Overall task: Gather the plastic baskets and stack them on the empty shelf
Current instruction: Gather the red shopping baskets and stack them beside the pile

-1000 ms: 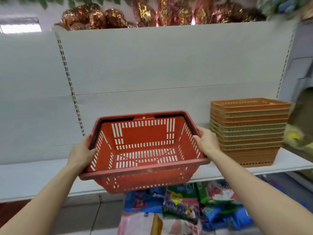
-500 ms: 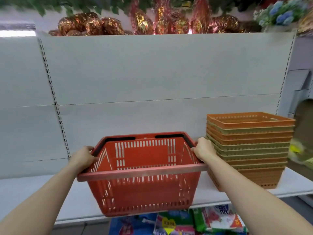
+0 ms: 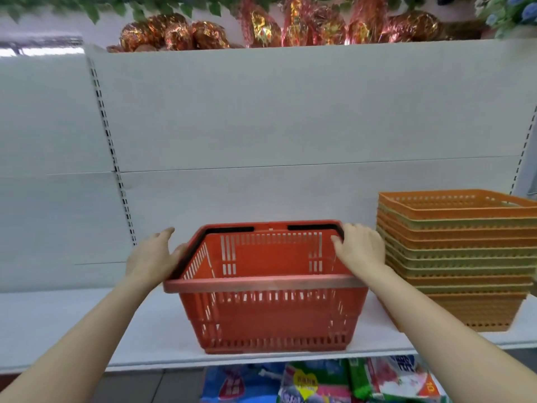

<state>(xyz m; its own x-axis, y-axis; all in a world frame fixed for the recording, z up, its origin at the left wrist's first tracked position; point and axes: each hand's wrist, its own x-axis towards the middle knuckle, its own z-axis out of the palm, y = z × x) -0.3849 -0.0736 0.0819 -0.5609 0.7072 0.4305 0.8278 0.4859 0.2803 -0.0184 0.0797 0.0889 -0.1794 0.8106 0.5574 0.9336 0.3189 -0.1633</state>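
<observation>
The red basket (image 3: pixel 270 289) stands upright on the white shelf (image 3: pixel 87 324), its base near the shelf's front edge; its two black handles (image 3: pixel 229 230) lie folded down along the rim. The left hand (image 3: pixel 152 258) is at the basket's left rim, fingers fairly straight and spread, palm against the rim's outer edge; it looks released rather than grasping, with the thumb raised clear of the plastic. The right hand (image 3: pixel 359 248) lies over the right rear corner of the rim, fingers bent loosely over the edge and the black handle; whether it truly grasps the rim or only rests on it I cannot tell. Both forearms reach in from the bottom corners of the view.

Just beside the basket, to the right on the same shelf, stands a stack (image 3: pixel 456 257) of nested trays, orange and pale green in alternating bands; the stack sits apart from the basket by a narrow gap. Behind both rises the white back panel (image 3: pixel 290 112) with slotted uprights; above it, foil-wrapped bundles (image 3: pixel 174 33) in gold and red, and green leaves (image 3: pixel 96 8) along the top; blue flowers (image 3: pixel 523 13) at the upper right corner. Below the shelf, bright packets (image 3: pixel 319 382) in blue, green and red lie crowded together.
</observation>
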